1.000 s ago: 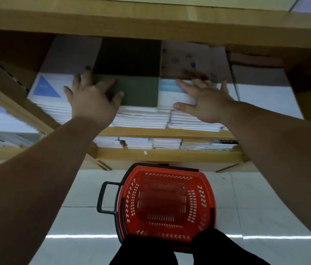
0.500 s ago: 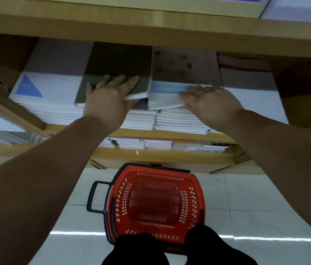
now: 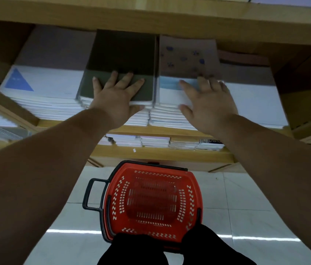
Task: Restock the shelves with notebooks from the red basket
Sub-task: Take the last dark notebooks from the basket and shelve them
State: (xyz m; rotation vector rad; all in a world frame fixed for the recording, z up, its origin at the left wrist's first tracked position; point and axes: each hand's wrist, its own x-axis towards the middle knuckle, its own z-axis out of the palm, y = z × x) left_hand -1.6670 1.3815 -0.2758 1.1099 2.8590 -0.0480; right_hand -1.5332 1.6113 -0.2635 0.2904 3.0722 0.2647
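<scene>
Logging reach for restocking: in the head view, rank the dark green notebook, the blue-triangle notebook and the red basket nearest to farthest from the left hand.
1. Dark green notebook: directly under the left hand, fingers resting on it.
2. Blue-triangle notebook: next pile leftward, same shelf.
3. Red basket: on the floor, far below.

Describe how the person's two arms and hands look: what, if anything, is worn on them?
The left hand and the right hand are bare: no gloves, and no rings or bracelets that show. The left forearm and right forearm are bare too, with no sleeve, watch or band in the frame. The right hand is slightly blurred.
</scene>
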